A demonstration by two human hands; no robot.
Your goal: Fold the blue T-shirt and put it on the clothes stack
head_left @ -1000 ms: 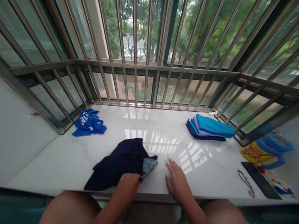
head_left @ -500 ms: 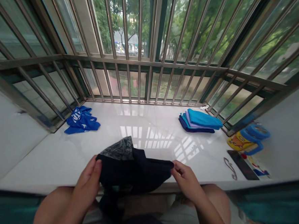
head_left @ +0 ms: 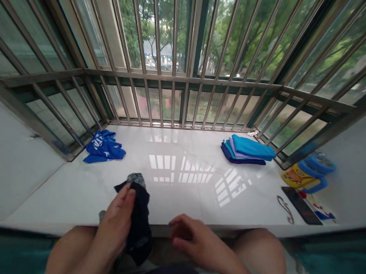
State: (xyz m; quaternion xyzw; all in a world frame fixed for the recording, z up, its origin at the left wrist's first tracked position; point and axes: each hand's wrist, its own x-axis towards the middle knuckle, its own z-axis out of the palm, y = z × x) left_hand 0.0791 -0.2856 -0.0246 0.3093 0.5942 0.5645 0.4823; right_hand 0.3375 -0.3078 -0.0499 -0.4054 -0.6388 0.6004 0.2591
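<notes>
The left hand [head_left: 114, 226] presses its straight fingers against a navy garment [head_left: 139, 229] draped over the edge of the marble sill [head_left: 179, 203], while the right hand [head_left: 192, 241] curls loosely, empty, nearby.

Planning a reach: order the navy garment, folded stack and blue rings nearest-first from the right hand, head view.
1. Navy garment: left, held in the left hand.
2. Folded stack: ahead, right.
3. Blue rings: far right.

A crumpled shirt [head_left: 104, 147] lies left on the marble sill [head_left: 173, 200], a folded stack [head_left: 247, 150] right.
</notes>
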